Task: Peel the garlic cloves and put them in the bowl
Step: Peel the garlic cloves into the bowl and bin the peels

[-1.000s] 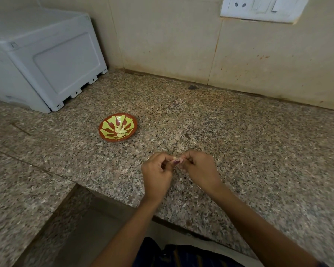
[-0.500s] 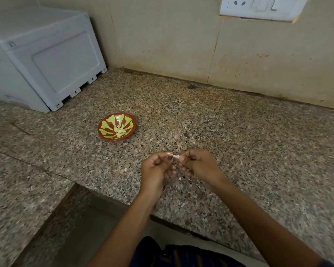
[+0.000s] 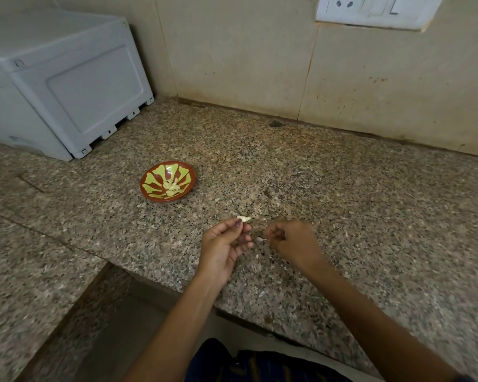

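**A peeled garlic clove held up, ready for the bowl**

At far left, a pale grey plastic appliance box [image 3: 64, 81] sits against the beige wall. Right of it, on the speckled brown granite countertop [image 3: 342, 188], is a small, shallow red bowl with a yellow-green petal pattern [image 3: 168, 181]. Several pale peeled garlic cloves [image 3: 172, 186] lie in its middle.

Nearer the viewer and to the right of the bowl, the person's left hand [image 3: 224, 245] is raised above the counter, palm turned partly up. Its thumb and forefinger pinch a small cream-coloured garlic clove [image 3: 244, 218] at the fingertips; the other fingers curl loosely. The clove looks bare of skin, though it is too small to be sure.

Just beside it, apart from it, the right hand [image 3: 290, 241] has its fingers curled inward, pinching a tiny whitish scrap of garlic skin [image 3: 260, 239]. Small pale flecks, probably more skin, lie on the counter below the hands. A white switch plate [image 3: 375, 11] is on the wall at upper right.

The likely risks: the clove is held only at its tip, so it could slip and drop onto the counter or floor on the way to the bowl. The bowl is shallow, so a tossed clove might bounce out. A sticky skin scrap could cling to the fingers and end up in the bowl.
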